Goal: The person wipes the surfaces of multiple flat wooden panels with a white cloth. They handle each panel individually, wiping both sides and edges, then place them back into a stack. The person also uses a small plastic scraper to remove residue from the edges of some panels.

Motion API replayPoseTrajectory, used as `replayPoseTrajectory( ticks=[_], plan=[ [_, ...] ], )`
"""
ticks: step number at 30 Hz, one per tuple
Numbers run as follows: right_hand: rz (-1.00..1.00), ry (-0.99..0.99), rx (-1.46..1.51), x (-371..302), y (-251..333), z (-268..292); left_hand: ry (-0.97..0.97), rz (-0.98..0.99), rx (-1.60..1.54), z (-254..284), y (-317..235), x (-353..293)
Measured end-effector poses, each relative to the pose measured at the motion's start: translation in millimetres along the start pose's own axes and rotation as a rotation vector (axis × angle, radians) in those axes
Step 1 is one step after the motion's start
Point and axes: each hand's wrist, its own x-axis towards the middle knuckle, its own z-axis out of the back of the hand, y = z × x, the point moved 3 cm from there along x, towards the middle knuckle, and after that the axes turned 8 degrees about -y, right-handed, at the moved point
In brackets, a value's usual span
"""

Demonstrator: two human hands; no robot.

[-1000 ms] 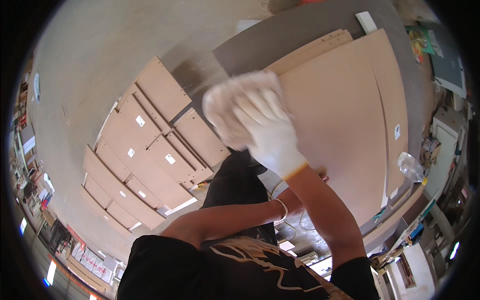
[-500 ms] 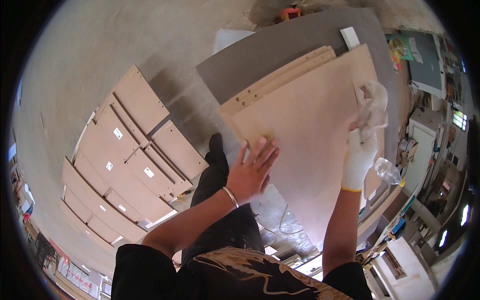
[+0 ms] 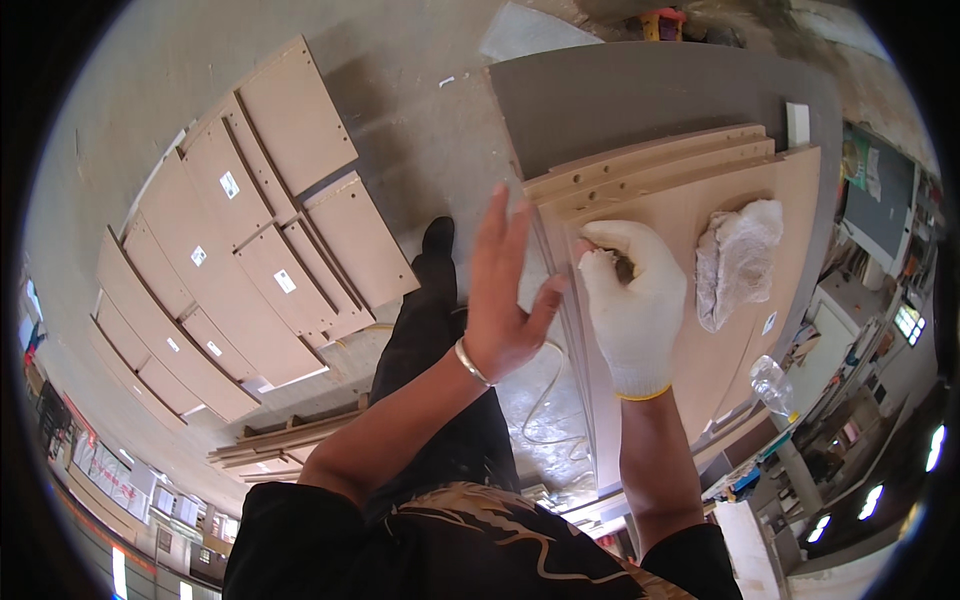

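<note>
My bare left hand (image 3: 503, 290), with a bracelet at the wrist, is raised by the left edge of a stack of wooden panels (image 3: 690, 185). Its fingers are stretched out, slightly blurred, and it holds nothing. My right hand (image 3: 640, 310) wears a white glove with a yellow cuff edge and is over the stack near that same edge. Thumb and fingers curl together into a ring; whether anything is in them is hidden. A bunched whitish cloth (image 3: 740, 265) lies on the panels to the right of the glove.
Light brown boards (image 3: 215, 245) with white labels lie on the floor at left. Under the stack is a dark grey board (image 3: 640, 95). A clear plastic bottle (image 3: 772, 385) is at the right, a small white block (image 3: 797, 125) at the far corner. A thin hose (image 3: 548, 400) runs below.
The cloth, earlier blurred at my right hand, now lies on the panels. My gloved hand has come left and curled. My left hand has lifted off the panel. The view has shifted.
</note>
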Motion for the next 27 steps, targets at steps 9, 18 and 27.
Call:
replayPoseTrajectory(
  ticks=[9, 18, 27],
  plan=[
    [-0.064, 0.008, -0.092, 7.0, 4.8, -5.4, 0.006, 0.137, -0.300, -15.7, 8.9, 17.2],
    [-0.132, 0.065, -0.227, 13.5, 18.8, -5.4, -0.002, 0.138, -0.444, -19.6, 17.6, 22.5],
    [-0.144, 0.124, -0.442, 20.3, 28.7, -6.6, -0.081, 0.431, -0.631, -30.3, 16.3, 8.6]
  ],
)
